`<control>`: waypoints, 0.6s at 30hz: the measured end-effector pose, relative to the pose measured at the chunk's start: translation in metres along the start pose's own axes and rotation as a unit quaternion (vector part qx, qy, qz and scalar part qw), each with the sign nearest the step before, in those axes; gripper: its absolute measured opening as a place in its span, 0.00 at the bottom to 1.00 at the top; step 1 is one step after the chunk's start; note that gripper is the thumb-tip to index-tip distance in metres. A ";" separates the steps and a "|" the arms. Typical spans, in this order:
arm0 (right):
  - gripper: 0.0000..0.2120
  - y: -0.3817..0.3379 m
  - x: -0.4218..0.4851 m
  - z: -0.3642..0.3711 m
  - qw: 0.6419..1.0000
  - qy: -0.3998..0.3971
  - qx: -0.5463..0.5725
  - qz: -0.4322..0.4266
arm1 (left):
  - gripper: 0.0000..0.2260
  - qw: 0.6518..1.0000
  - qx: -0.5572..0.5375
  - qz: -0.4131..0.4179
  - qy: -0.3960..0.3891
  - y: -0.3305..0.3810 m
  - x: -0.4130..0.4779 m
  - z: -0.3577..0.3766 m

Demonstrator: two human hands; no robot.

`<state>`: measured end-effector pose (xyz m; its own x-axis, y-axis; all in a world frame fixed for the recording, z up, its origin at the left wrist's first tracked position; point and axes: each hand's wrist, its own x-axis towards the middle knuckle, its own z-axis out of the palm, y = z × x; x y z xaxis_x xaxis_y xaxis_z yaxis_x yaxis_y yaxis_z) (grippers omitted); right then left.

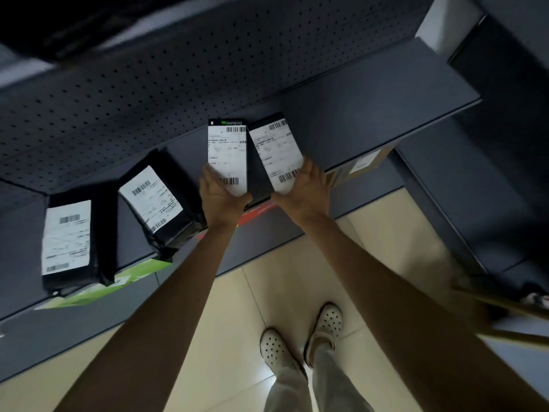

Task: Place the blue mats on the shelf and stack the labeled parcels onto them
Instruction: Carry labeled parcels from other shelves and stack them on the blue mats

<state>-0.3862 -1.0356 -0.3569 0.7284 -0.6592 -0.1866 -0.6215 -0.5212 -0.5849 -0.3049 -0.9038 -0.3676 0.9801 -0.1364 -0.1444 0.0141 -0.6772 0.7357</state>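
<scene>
**A:** Where do the parcels stand?

**B:** Four on the grey shelf (371, 114). The left hand (221, 200) cups the near end of one labeled parcel (227, 156), thumb under its edge, fingers up its left side. The right hand (309, 190) does the same on the parcel beside it (276, 153). Both hands are wrapped loosely round the near ends rather than clenched — and the two parcels touch along their inner edges.

**A:** And the others?

**B:** Two black bagged parcels lie further left: one (157, 203) tilted, near the left hand, one (69, 245) at the far left. No blue mat shows under any of them; something green (130, 275) peeks out below (I can't tell what it is).

**A:** How will they handle?

**B:** My guess is light, since each is steadied by one hand at one end. The two held ones look flat-faced and stiff, like small boxes in dark wrap. The bagged pair look softer, with slack plastic at the corners — likely slippery. I'd take hold across the short end, thumb beneath and fingers on top, not pinch the loose film or the paper label.
</scene>
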 end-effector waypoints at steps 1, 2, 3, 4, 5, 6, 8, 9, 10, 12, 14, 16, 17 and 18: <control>0.46 -0.003 -0.015 -0.010 1.000 0.005 0.014 0.003 | 0.44 1.000 -0.006 0.010 0.011 0.005 -0.013 -0.009; 0.47 -0.007 -0.030 -0.021 1.000 0.005 0.024 0.004 | 0.45 0.999 -0.012 0.020 0.022 0.009 -0.027 -0.018; 0.48 -0.009 -0.044 -0.032 0.999 0.003 0.031 0.005 | 0.45 0.999 -0.018 0.030 0.031 0.014 -0.042 -0.027; 0.49 -0.011 -0.059 -0.043 0.999 0.000 0.037 0.006 | 0.46 0.998 -0.027 0.036 0.036 0.018 -0.057 -0.036; 0.49 -0.014 -0.073 -0.055 0.999 -0.003 0.043 0.006 | 0.47 0.998 -0.038 0.037 0.038 0.022 -0.074 -0.046; 0.49 -0.017 -0.089 -0.068 0.999 -0.009 0.048 0.004 | 0.48 0.998 -0.048 0.032 0.038 0.026 -0.091 -0.057; 0.49 -0.025 -0.120 -0.093 0.998 -0.025 0.059 -0.007 | 0.49 0.997 -0.065 0.017 0.044 0.037 -0.125 -0.078; 0.48 -0.030 -0.135 -0.105 0.997 -0.031 0.064 -0.014 | 0.49 0.996 -0.069 0.019 0.053 0.042 -0.141 -0.088; 0.48 -0.034 -0.150 -0.116 0.997 -0.035 0.066 -0.022 | 0.48 0.995 -0.068 0.030 0.066 0.045 -0.156 -0.099; 0.47 -0.043 -0.181 -0.134 0.995 -0.041 0.066 -0.056 | 0.48 0.991 -0.044 0.069 0.101 0.046 -0.186 -0.120; 0.47 -0.051 -0.211 -0.151 0.990 -0.044 0.073 -0.109 | 0.48 0.984 0.003 0.104 0.146 0.040 -0.219 -0.137; 0.47 -0.055 -0.235 -0.169 0.983 -0.044 0.083 -0.160 | 0.49 0.977 0.040 0.103 0.183 0.037 -0.256 -0.150; 0.47 -0.054 -0.245 -0.177 0.979 -0.043 0.083 -0.180 | 0.50 0.973 0.053 0.094 0.202 0.036 -0.276 -0.154; 0.47 -0.053 -0.255 -0.185 0.976 -0.043 0.080 -0.197 | 0.50 0.970 0.062 0.084 0.221 0.035 -0.293 -0.158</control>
<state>-0.5925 -0.9398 -0.1322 0.9272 -0.3741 0.0163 -0.2407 -0.6288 -0.7394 -0.5606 -0.7735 -0.1946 0.9558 0.0526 0.2894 -0.1506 -0.7576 0.6351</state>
